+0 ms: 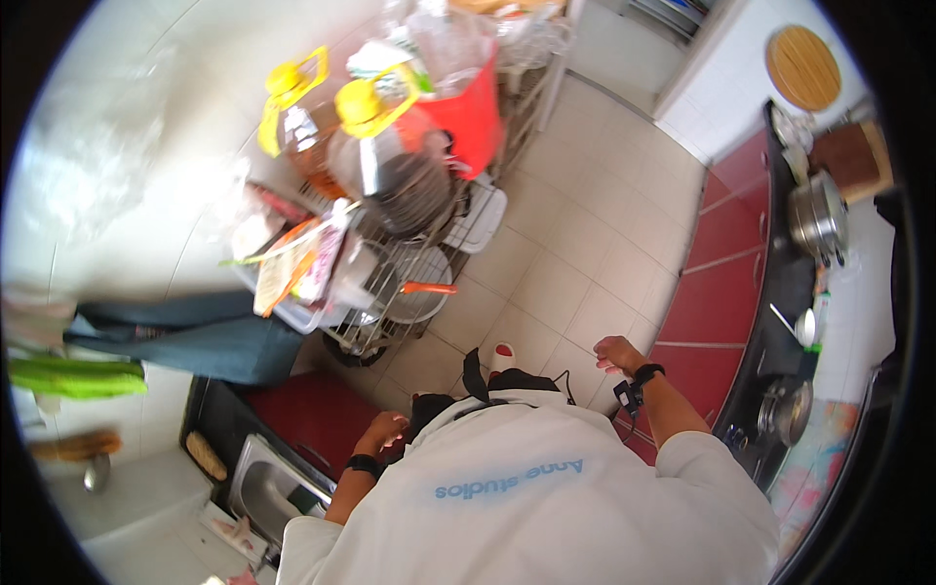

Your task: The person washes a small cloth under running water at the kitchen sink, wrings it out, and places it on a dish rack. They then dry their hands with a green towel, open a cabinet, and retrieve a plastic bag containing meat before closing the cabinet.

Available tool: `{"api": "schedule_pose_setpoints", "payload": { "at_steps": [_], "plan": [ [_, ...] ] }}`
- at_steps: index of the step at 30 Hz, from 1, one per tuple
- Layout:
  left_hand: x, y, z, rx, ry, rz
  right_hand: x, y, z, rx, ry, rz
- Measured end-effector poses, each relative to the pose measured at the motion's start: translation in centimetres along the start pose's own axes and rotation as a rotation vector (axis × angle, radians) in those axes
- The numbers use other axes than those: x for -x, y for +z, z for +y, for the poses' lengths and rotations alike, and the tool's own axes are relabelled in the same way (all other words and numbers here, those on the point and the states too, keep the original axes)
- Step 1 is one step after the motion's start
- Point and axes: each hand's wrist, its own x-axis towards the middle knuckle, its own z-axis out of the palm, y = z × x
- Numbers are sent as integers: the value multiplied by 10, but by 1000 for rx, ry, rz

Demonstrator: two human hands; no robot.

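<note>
My left hand [385, 431] hangs at my left side with its fingers loosely bent and nothing visible in it. It is beside a dark red cabinet front [322, 409] and near a steel sink [274, 490]. In front of my right side is my right hand [618, 355], its fingers partly curled and apart, also holding nothing visible. Black bands circle both wrists; a small black device [627, 397] with a cable is at the right one. Ahead on the left, a wire rack [376, 322] carries large yellow-capped bottles [402, 175], a red bag [472, 121] and packets.
Red cabinets [720, 292] with a black countertop [776, 292] line the right side, bearing a steel steamer pot [817, 212], a white ladle or spoon [804, 327] and a glass-lidded pan [790, 409]. An orange handle [429, 288] juts from the rack over the tiled floor [563, 270]. Dark cloth [197, 336] hangs at left.
</note>
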Motion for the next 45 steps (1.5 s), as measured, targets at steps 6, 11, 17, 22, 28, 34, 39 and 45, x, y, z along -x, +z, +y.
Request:
{"api": "schedule_pose_setpoints", "payload": {
  "at_steps": [6, 11, 17, 22, 28, 34, 39, 45],
  "plan": [
    [-21, -20, 110, -56, 248, 34, -5, -20, 63, -134, -110, 99],
    [-51, -14, 210, -363, 255, -101, 3, -7, 99, -287, -24, 219],
    [-119, 2, 287, -765, 386, -332, 81, 44, 153, -493, 38, 416],
    [-154, 12, 347, -832, 413, -302, 127, 116, 207, -715, 237, 552],
    [-166, 43, 403, -947, 359, -320, 154, 193, 247, -1001, 303, 629],
    [-168, 131, 448, -1202, 369, -458, 165, 221, 287, -1328, 357, 741],
    [-134, 249, 479, -1203, 790, -488, 161, 226, 351, -1497, 389, 802],
    [-48, 412, 510, -1297, 1742, -480, 157, 251, 388, -1751, 116, 951]
  ]
}}
